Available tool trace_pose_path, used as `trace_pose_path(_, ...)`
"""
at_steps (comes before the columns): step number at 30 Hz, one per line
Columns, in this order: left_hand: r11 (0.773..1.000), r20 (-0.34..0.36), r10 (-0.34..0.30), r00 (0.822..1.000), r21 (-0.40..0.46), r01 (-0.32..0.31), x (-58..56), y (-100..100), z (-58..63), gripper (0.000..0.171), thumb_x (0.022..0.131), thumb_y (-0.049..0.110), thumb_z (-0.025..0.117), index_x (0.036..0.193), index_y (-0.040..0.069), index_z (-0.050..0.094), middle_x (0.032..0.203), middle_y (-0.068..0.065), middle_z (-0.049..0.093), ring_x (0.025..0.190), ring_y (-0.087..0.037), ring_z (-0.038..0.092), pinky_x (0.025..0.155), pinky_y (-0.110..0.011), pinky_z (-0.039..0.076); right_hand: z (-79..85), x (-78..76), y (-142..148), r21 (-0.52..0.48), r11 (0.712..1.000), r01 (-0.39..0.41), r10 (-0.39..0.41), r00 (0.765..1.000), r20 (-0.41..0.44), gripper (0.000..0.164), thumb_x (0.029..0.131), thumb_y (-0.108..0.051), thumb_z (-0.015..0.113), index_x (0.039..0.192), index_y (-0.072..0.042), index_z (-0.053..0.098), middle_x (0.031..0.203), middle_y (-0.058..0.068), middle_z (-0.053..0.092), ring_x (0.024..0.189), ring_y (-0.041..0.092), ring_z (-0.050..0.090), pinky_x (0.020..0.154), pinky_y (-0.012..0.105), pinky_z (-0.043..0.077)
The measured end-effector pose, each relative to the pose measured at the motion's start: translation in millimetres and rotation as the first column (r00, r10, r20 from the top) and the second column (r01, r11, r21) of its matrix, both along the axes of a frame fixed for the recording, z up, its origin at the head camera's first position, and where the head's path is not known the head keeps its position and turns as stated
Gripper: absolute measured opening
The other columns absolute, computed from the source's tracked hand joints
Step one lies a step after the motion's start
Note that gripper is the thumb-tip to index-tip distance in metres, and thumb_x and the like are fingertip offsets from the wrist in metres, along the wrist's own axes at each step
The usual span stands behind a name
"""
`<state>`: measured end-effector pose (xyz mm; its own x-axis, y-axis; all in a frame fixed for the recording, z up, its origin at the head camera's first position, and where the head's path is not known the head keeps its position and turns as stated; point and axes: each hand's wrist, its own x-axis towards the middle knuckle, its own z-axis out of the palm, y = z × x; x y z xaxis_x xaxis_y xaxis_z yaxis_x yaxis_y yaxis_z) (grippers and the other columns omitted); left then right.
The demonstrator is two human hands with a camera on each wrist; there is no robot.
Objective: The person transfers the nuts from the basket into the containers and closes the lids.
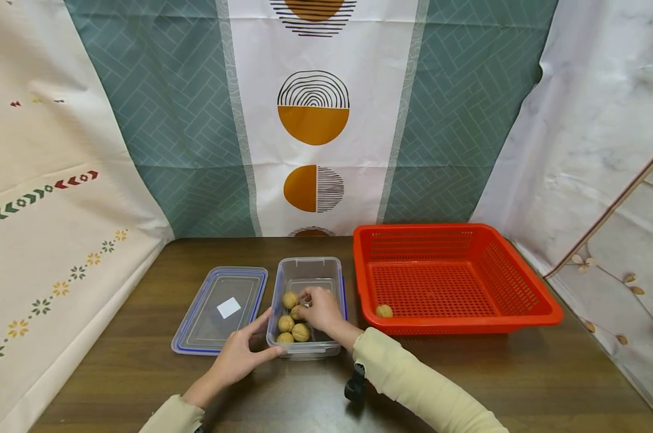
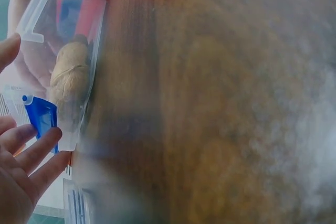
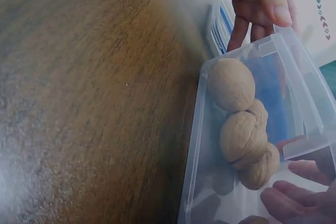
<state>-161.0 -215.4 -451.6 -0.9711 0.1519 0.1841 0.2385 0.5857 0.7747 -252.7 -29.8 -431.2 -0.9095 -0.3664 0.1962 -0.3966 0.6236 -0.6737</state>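
Several walnuts [image 1: 301, 332] lie along the left side of a clear plastic box [image 1: 317, 263] with blue clips. My left hand [image 1: 239, 358] touches the box's near-left corner, thumb at the front rim and fingers along the left wall. Those fingers look fairly straight in the left wrist view. My right hand [image 1: 322, 310] reaches into the box over its right part. Its fingertips are against a walnut [image 1: 296, 312] in the middle of the group. In the right wrist view the right fingers [image 3: 286, 199] stand loosely apart beside the walnuts [image 3: 242, 137], with none visibly enclosed.
To the left lies a clear lid [image 1: 204, 325] with a blue seal and a white label. A red perforated basket [image 1: 456, 328] stands on the right, holding a single walnut [image 1: 383, 311]. Patterned cloths [image 1: 315, 48] hang behind the wooden table [image 1: 121, 367].
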Motion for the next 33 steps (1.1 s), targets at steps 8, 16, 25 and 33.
trace_pose_path(8,1.0,-0.02,-0.015,1.0,0.001,0.015,-0.5,-0.8,-1.3,0.076,0.074,0.035,0.074,0.138,0.011,0.039,0.13,-0.015,0.05,0.105,-0.029,0.057,0.085,-0.043,0.047,22.1,6.6,8.6,-0.08,0.995,-0.055,0.058,0.998,0.036,0.031,0.075,-0.016,0.073,0.103,-0.003,0.065,0.093,0.012,0.065,0.079,0.022,0.061,0.065,0.028,0.051)
trace_pose_path(16,1.0,-0.026,-0.025,0.999,0.004,0.025,-0.9,-0.6,-1.0,0.076,0.075,0.034,0.074,0.138,0.009,0.039,0.131,-0.016,0.049,0.106,-0.03,0.056,0.086,-0.044,0.047,64.8,15.1,33.5,-0.104,0.987,-0.121,0.13,0.988,0.081,0.04,0.076,-0.022,0.074,0.11,-0.007,0.061,0.096,0.005,0.063,0.085,0.021,0.061,0.075,0.031,0.051)
trace_pose_path(25,1.0,-0.034,-0.012,0.999,0.003,0.012,-0.9,-2.0,-1.7,0.077,0.074,0.033,0.075,0.137,0.008,0.04,0.13,-0.017,0.049,0.106,-0.029,0.056,0.084,-0.042,0.048,94.6,-7.5,64.4,0.03,0.995,-0.095,0.094,0.994,0.051,0.044,0.073,-0.026,0.076,0.11,-0.009,0.061,0.101,0.008,0.063,0.088,0.022,0.058,0.072,0.029,0.05)
trace_pose_path(33,1.0,-0.014,-0.003,1.0,-0.005,0.003,-1.3,-0.4,-1.2,0.077,0.073,0.034,0.075,0.138,0.011,0.04,0.126,-0.016,0.053,0.102,-0.028,0.059,0.084,-0.042,0.048,114.1,-49.0,113.0,0.155,0.988,0.009,-0.02,0.997,0.074,0.05,0.073,-0.034,0.073,0.112,-0.004,0.058,0.104,0.013,0.061,0.09,0.025,0.056,0.074,0.035,0.048)
